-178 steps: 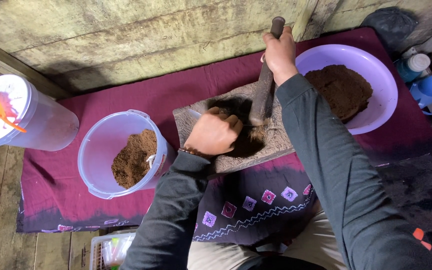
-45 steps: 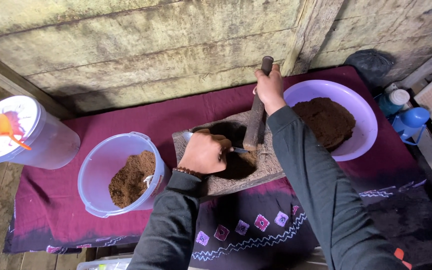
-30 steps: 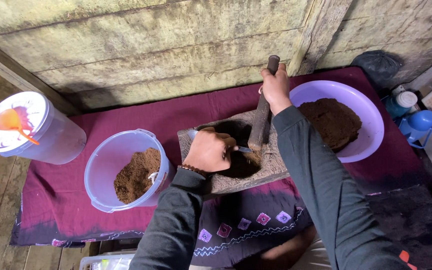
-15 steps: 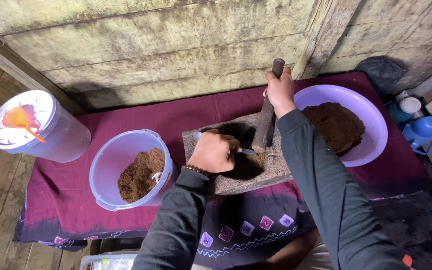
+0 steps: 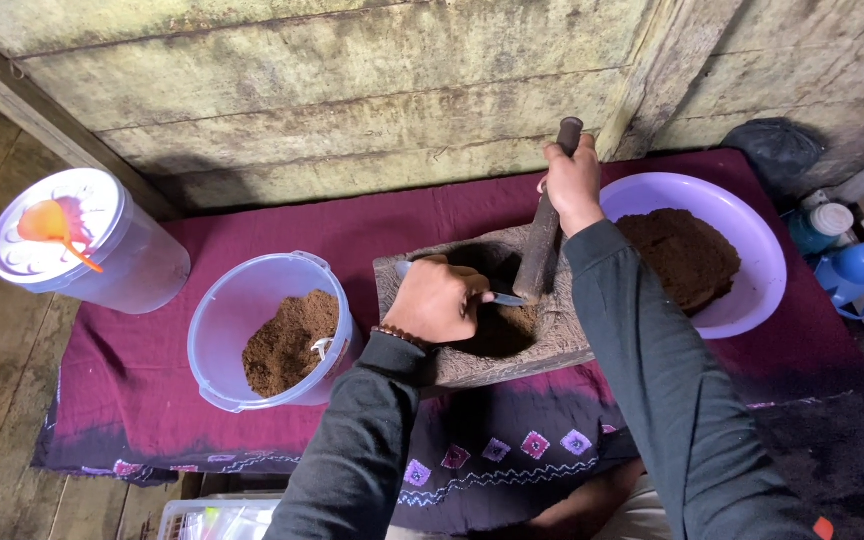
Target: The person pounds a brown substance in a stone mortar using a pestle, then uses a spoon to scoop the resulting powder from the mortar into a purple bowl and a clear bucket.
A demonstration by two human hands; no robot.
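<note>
Gripping the pestle (image 5: 545, 235), right hand (image 5: 574, 183); left hand (image 5: 439, 299) rests on mortar (image 5: 472, 365).

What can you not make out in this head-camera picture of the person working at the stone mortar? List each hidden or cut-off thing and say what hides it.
- Lower end of the pestle: head view, sunk in the dark hollow of the mortar.
- Spoon handle: covered by the left hand.
- Pestle grip: wrapped by the right hand.
- Clear box: cut off by the bottom edge.
- Blue jug: contents too small to tell.
</note>
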